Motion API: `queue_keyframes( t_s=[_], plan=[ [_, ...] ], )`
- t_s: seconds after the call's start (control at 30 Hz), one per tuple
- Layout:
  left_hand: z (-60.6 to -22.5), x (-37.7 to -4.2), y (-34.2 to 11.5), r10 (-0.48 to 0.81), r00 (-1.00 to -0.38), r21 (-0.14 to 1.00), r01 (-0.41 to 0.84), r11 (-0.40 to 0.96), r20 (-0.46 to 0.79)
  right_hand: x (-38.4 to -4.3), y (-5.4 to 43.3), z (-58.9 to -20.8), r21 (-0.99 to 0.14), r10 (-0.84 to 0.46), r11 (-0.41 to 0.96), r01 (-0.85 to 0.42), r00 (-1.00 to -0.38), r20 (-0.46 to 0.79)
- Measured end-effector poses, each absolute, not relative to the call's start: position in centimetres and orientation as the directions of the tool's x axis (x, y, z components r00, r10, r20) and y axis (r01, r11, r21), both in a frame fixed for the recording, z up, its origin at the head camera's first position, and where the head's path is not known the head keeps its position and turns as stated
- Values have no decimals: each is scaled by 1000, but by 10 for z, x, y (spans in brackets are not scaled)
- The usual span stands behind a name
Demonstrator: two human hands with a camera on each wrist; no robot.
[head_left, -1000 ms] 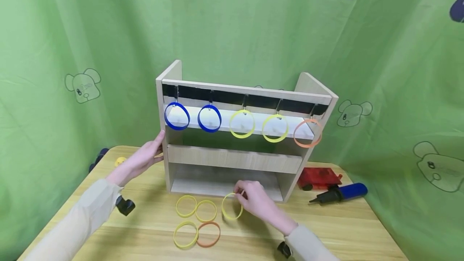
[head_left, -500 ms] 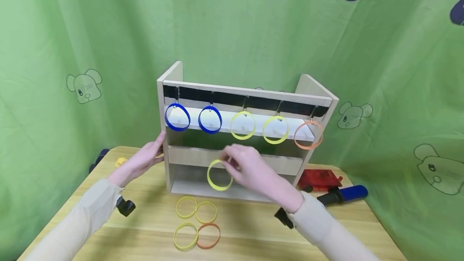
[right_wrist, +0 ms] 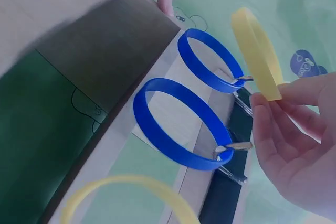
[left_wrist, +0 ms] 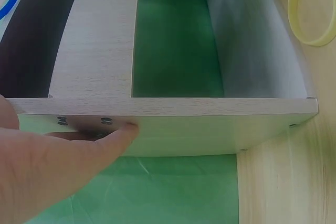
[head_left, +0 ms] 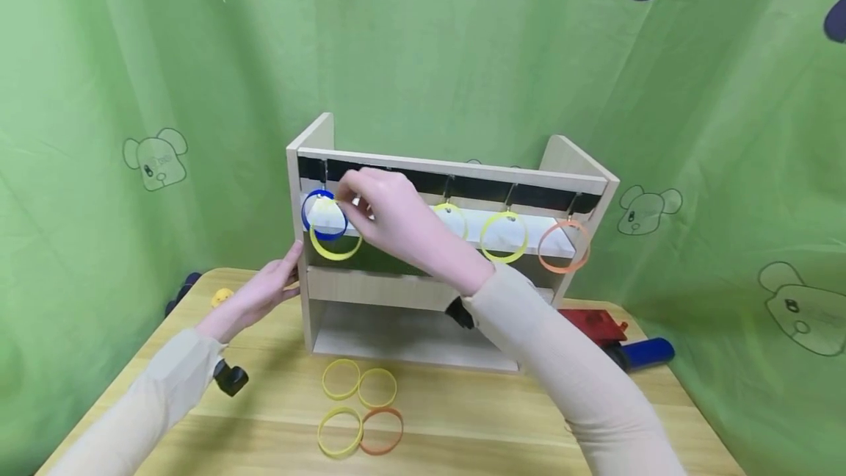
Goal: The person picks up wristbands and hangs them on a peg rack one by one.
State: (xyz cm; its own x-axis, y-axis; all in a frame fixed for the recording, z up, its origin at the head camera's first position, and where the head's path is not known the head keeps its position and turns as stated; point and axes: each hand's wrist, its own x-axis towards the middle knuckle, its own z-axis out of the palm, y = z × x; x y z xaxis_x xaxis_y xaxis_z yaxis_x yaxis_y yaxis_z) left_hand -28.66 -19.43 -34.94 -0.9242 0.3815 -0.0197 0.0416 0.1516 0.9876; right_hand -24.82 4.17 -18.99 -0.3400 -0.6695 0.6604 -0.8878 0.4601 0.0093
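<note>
My right hand (head_left: pixel 390 215) pinches a yellow ring (right_wrist: pixel 257 53) between thumb and fingers, up by the hooks at the rack's left end. In the head view that ring overlaps the leftmost blue ring (head_left: pixel 305 213); the right wrist view shows it apart, out in front of the hook. A second blue ring (right_wrist: pixel 181 124) hangs beside it, hidden behind my hand in the head view. Against the outer left side of the wooden rack (head_left: pixel 429 291) rests my left hand (head_left: pixel 267 285), its fingers touching the panel (left_wrist: pixel 210 129).
Further right hang two yellow rings (head_left: pixel 504 261) and an orange ring (head_left: pixel 562 270). On the table (head_left: pixel 264 417) before the rack lie three yellow rings (head_left: pixel 340 455) and an orange ring (head_left: pixel 381 452). A red toy (head_left: pixel 595 323) and a blue-handled pump (head_left: pixel 648 353) stand right.
My right hand has lifted the yellow ring from the table and carried it up and left to the leftmost hooks. My left hand has stayed at the rack's side.
</note>
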Motion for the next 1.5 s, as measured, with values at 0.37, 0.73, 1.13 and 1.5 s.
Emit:
queue_keyframes(
  t_s=[0.37, 0.73, 1.13, 1.5],
  plan=[
    [-353, -290, -195, 385, -923, 989, 55, 139, -3, -270, 14, -186, 54, -671, 548, -834, -401, 623],
    [-352, -291, -195, 389, -921, 987, 60, 150, -3, -244, 34, -196, 100, -660, 541, -835, -348, 666],
    [-353, -290, -197, 381, -924, 987, 66, 148, 4, -209, 80, -314, 13, -731, 502, -865, -416, 540],
    [-352, -287, -196, 393, -920, 987, 65, 148, 2, -207, 118, -441, -236, -694, 641, -731, -682, 231]
  ],
)
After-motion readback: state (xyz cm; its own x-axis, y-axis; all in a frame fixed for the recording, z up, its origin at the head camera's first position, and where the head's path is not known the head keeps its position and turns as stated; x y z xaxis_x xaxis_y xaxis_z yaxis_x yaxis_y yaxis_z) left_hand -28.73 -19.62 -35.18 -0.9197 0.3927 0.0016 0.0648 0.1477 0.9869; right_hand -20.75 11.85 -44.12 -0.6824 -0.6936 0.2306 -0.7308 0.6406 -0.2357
